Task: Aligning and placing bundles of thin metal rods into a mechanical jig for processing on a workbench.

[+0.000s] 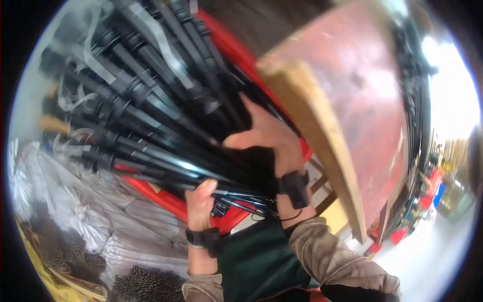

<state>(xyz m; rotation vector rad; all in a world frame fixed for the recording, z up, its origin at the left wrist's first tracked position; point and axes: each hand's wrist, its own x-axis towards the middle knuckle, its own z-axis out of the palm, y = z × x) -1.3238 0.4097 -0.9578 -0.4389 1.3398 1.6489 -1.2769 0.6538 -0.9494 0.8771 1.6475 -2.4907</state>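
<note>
A large bundle of black tubes [166,116] with collars along them fans out toward the upper left, some with pale strips attached. My right hand [269,128] grips the bundle's far side, its thumb and forefinger spread over the tubes and the other fingers hidden. On the near side, my left hand [200,199] holds the bundle with its thumb on top; its fingers are out of sight beneath. A red tub [151,196] lies under the tubes, its rim showing on both sides.
Right of the bundle stands a worn reddish board [352,100] with a thick wooden edge, close to my right forearm. Silvery-white sacks [136,231] lie at the left. Bunched dark rod ends [146,284] sit at the lower left. Long black pieces [412,95] line the board's far side.
</note>
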